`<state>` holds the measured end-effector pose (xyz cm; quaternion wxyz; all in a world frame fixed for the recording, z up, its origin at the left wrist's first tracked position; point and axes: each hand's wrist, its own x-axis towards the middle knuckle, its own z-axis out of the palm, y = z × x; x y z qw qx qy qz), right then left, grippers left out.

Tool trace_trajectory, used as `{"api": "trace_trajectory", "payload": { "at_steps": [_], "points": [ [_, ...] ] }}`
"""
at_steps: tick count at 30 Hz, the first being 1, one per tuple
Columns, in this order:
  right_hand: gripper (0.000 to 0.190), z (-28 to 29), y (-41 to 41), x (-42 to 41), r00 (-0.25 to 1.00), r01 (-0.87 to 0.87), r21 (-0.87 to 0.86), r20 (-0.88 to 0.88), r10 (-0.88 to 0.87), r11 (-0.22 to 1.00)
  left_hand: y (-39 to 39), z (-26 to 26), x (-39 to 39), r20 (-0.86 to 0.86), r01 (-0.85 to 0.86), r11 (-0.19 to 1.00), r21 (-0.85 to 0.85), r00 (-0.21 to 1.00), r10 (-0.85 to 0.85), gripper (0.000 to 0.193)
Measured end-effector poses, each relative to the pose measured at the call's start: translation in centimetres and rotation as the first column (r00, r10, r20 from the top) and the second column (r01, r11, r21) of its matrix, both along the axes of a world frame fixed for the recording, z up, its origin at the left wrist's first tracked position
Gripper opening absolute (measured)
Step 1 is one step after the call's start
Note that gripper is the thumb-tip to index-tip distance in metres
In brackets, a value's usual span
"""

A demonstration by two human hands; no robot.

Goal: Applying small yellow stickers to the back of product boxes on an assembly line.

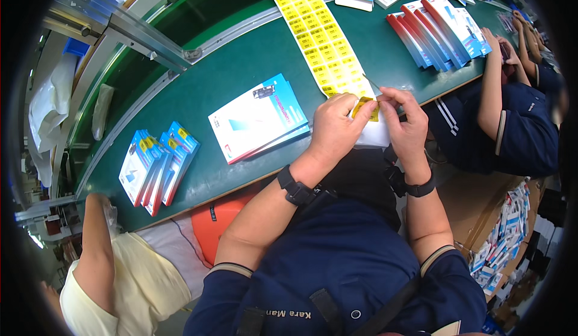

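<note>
A long sheet of yellow labels (323, 38) with dark print runs down the green table to my hands. Its white backing paper (374, 133) hangs below them, over the table's front edge. My left hand (336, 126) pinches the sheet's near end, the thumb on a yellow label (366, 109). A thin, dark, pointed tool (371, 82), possibly tweezers, sticks out up and left from my right hand (405, 118). The right thumb and forefinger are closed beside that same label; whether they also grip it is hidden. Two white-and-blue boxes (257, 115) lie stacked left of my left hand.
Several small boxes with yellow labels (158, 164) lean together at the left of the green table (203, 88). More boxes (438, 31) overlap at the right. Co-workers sit on both sides; one person's arm (95, 241) rests at the left. A carton of boxes (501, 241) stands behind right.
</note>
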<state>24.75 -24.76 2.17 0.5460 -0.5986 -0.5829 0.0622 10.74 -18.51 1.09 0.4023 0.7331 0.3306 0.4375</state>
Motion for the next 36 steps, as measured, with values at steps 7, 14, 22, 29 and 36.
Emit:
{"api": "trace_trajectory", "payload": {
  "at_steps": [7, 14, 22, 29, 36],
  "points": [
    [0.028, -0.33, -0.11, 0.16, 1.0, -0.004, 0.003, -0.011, 0.004, 1.0, -0.01, -0.06, 0.16, 0.031, 0.002, 0.999, -0.032, 1.0, -0.001, 0.034],
    [0.027, -0.55, -0.36, 0.17, 1.0, -0.009, 0.007, -0.026, 0.009, 1.0, -0.01, 0.05, 0.01, 0.036, 0.013, 1.0, -0.017, 0.999, -0.013, 0.034],
    [0.027, -0.82, -0.42, 0.15, 0.999, -0.018, -0.001, -0.036, 0.018, 1.0, -0.07, 0.31, 0.05, 0.04, 0.013, 0.999, 0.037, 0.999, -0.015, 0.026],
    [0.028, -0.84, -0.41, 0.04, 0.998, -0.031, -0.054, -0.064, 0.027, 0.998, -0.17, 0.48, -0.11, -0.02, 0.049, 0.995, 0.086, 0.999, -0.048, 0.018],
    [0.027, -0.92, -0.55, 0.16, 0.995, -0.055, -0.055, -0.087, 0.05, 0.997, -0.59, 0.33, -0.44, -0.081, 0.094, 0.974, 0.208, 0.994, -0.079, 0.013]
  ]
}}
